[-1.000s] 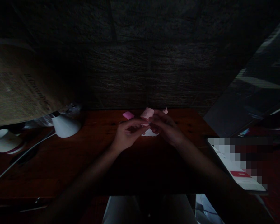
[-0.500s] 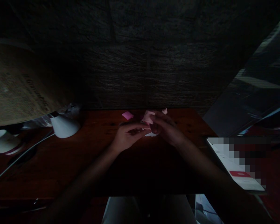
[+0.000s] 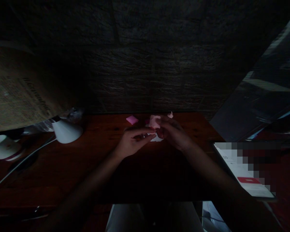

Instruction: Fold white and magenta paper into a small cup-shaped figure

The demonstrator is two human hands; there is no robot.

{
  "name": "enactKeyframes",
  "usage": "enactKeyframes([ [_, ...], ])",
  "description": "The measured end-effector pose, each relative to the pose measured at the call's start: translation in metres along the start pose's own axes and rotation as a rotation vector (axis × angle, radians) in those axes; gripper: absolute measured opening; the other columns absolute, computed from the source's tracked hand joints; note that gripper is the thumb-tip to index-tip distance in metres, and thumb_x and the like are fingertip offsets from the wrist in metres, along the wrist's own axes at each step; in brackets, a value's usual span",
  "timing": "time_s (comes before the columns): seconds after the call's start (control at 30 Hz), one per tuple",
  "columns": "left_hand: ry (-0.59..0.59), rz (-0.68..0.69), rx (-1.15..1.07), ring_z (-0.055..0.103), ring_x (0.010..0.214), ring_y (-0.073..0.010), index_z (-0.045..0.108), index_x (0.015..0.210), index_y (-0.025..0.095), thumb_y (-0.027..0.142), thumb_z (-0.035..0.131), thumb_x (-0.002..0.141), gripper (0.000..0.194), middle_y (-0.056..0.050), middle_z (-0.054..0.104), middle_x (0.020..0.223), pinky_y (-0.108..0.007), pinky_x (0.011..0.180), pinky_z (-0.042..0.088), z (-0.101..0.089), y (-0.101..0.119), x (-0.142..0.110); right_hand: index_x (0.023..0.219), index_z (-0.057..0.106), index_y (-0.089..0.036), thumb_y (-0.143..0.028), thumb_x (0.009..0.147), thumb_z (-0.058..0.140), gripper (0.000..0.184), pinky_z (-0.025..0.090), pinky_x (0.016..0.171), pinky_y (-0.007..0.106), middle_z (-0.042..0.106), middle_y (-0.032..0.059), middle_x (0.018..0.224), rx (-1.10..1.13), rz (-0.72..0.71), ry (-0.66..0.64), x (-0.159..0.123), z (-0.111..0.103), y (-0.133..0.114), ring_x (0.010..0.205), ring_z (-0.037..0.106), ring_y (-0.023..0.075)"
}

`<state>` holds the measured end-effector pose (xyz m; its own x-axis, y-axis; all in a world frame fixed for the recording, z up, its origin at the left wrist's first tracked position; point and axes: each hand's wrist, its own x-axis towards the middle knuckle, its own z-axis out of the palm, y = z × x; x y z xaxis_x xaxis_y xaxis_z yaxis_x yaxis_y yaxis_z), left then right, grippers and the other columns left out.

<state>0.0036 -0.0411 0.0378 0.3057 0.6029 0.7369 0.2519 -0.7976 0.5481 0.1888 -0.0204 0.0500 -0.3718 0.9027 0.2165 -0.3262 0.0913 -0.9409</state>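
Note:
In the head view my left hand [image 3: 135, 138] reaches over the table with thumb and index fingertips pinched together. What lies between those tips is too small and dark to name. Facing it, my right hand [image 3: 172, 132] has its fingers curled round the edge of a pale pink, soft-looking crumpled piece [image 3: 155, 121]. A white scrap [image 3: 156, 138] lies under the fingertips of both hands. Left of them rests a brighter pink, pillow-shaped piece [image 3: 132, 120]. Behind my right hand sits a small pale pink scrap [image 3: 170, 114].
A dark brick wall [image 3: 154, 64] closes off the wooden table [image 3: 96, 135] at the back. On the left stand a white cone-shaped object [image 3: 67, 131] with a cable, a cup [image 3: 3, 146] and a printed brown paper bag [image 3: 19, 90]. A lit screen [image 3: 241, 170] is on the right.
My hands stay in nearly the same place. The fingers of my right hand have shifted slightly, and more of the white scrap below shows now.

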Motion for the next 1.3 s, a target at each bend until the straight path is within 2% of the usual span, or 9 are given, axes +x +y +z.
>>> enactKeyframes([
  [0.33,-0.012,-0.013,0.007,0.074,0.072,-0.0137,0.078,0.101,0.018,0.020,0.078,0.082,0.019,-0.007,0.080,0.100,-0.020,0.064,0.060,0.001,-0.002,-0.001,0.085,0.068,-0.021,-0.048,0.075,0.079,0.031,0.033,0.047,0.021,0.057,-0.0052,0.062,0.009,0.009,0.039,0.000,-0.001,-0.002,0.051,0.046,0.0068],
  [0.47,-0.024,-0.020,-0.020,0.076,0.081,-0.0158,0.079,0.097,0.021,0.021,0.074,0.086,0.012,-0.006,0.081,0.098,-0.023,0.071,0.063,0.001,0.000,-0.001,0.080,0.069,-0.022,-0.048,0.074,0.080,0.029,0.033,0.047,0.021,0.056,-0.0052,0.060,0.007,0.022,0.034,0.000,-0.002,0.000,0.051,0.047,0.0072],
  [0.63,-0.030,0.005,0.016,0.076,0.078,-0.0158,0.079,0.099,0.020,0.023,0.075,0.086,0.014,-0.006,0.081,0.096,-0.023,0.072,0.062,0.000,0.001,-0.001,0.082,0.071,-0.023,-0.047,0.072,0.081,0.027,0.034,0.047,0.021,0.057,-0.0046,0.061,0.006,0.041,0.038,0.001,-0.001,0.000,0.051,0.045,0.0077],
  [0.73,-0.026,0.011,0.043,0.073,0.066,-0.0124,0.077,0.106,0.020,0.026,0.079,0.083,0.024,-0.007,0.080,0.100,-0.020,0.063,0.060,-0.003,-0.001,0.000,0.084,0.071,-0.023,-0.045,0.065,0.085,0.033,0.035,0.045,0.021,0.060,-0.0044,0.063,0.030,0.048,0.103,0.003,-0.006,-0.006,0.049,0.045,0.0072],
  [0.83,0.022,-0.008,0.053,0.071,0.060,-0.0108,0.075,0.113,0.019,0.026,0.079,0.082,0.033,-0.008,0.081,0.098,-0.019,0.059,0.059,-0.005,-0.004,0.001,0.086,0.071,-0.021,-0.042,0.064,0.086,0.034,0.036,0.046,0.020,0.063,-0.0035,0.066,0.001,0.012,0.229,0.005,-0.024,-0.014,0.050,0.048,0.0069],
  [0.9,0.071,-0.026,0.057,0.072,0.063,-0.0118,0.075,0.113,0.018,0.025,0.077,0.084,0.029,-0.008,0.081,0.094,-0.019,0.061,0.059,-0.005,-0.007,0.001,0.083,0.071,-0.020,-0.044,0.065,0.084,0.033,0.037,0.046,0.020,0.062,-0.0034,0.063,-0.097,-0.037,0.311,0.006,-0.042,-0.020,0.050,0.049,0.0076],
  [1.0,0.103,-0.064,0.108,0.070,0.058,-0.0105,0.076,0.106,0.017,0.024,0.072,0.088,0.020,-0.006,0.080,0.085,-0.018,0.055,0.056,-0.005,-0.010,0.001,0.094,0.072,-0.020,-0.049,0.068,0.081,0.040,0.046,0.056,0.023,0.070,0.0007,0.077,-0.307,-0.105,0.439,0.010,-0.073,-0.022,0.065,0.061,0.0127],
  [1.13,0.089,-0.068,0.147,0.069,0.059,-0.0102,0.077,0.102,0.018,0.024,0.069,0.089,0.017,-0.004,0.079,0.079,-0.017,0.055,0.055,-0.004,-0.014,-0.001,0.096,0.072,-0.017,-0.049,0.068,0.078,0.043,0.052,0.080,0.033,0.076,0.0100,0.099,-0.582,-0.156,0.591,0.016,-0.108,-0.011,0.090,0.070,0.0227],
  [1.3,0.190,-0.074,0.193,0.066,0.057,-0.0100,0.077,0.102,0.018,0.026,0.068,0.089,0.018,-0.003,0.078,0.078,-0.018,0.054,0.053,-0.003,-0.016,0.000,0.104,0.071,-0.014,-0.045,0.077,0.068,0.041,0.051,0.091,0.035,0.076,0.0164,0.109,-0.804,-0.103,0.681,0.018,-0.131,0.009,0.102,0.071,0.0266],
])
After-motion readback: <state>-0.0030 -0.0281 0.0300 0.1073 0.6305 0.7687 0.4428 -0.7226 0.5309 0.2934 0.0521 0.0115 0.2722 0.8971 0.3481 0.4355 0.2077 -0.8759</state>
